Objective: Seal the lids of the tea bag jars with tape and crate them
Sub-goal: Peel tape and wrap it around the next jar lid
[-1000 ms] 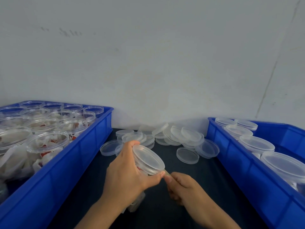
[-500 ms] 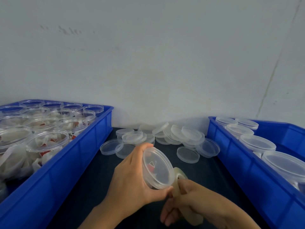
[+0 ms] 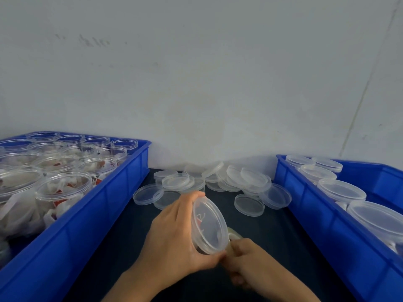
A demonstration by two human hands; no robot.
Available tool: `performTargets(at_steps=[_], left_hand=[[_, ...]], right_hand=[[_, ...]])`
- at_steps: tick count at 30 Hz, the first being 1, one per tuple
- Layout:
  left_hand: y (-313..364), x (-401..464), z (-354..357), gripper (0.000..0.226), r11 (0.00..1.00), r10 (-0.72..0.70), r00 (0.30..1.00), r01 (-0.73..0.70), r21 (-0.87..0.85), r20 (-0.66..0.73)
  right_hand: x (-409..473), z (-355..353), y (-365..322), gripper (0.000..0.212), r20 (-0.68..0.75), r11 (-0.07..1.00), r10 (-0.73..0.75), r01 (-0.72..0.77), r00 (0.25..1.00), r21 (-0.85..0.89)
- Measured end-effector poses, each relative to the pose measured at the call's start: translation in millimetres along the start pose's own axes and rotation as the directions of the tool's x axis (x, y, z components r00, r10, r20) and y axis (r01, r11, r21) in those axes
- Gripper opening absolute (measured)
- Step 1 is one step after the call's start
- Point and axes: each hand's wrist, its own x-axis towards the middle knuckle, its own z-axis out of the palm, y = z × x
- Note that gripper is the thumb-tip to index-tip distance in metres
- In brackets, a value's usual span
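no readable text anywhere

no word, brand, number or sign can be read in the head view. the wall (image 3: 196, 73) carries a few faint dark smudges near its upper left, too blurred to tell whether they are writing. the tea bags (image 3: 63, 188) in the open jars show red patches that could be printed tags, but no letters come through. through the clear lid of the held jar (image 3: 209, 227) a reddish mark shows, also unreadable. the blue crates (image 3: 91, 214) and the loose lids (image 3: 248, 204) bear no visible label.
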Motion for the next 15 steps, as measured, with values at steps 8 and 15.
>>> performTargets(at_steps=[8,15], left_hand=[[-1.8,-0.4,-4.6,0.097,1.0,0.013,1.0,-0.013,-0.024,0.001],[7.6,-3.2,-5.4,0.096,1.0,0.009,1.0,-0.009,-0.029,0.006]], right_hand=[[0.8,-5.7,3.8,0.023,0.002,0.969,-0.086,0.084,0.996,-0.231],[7.3,1.7,2.6,0.006,-0.205,0.701,-0.167,-0.03,0.964,-0.712]])
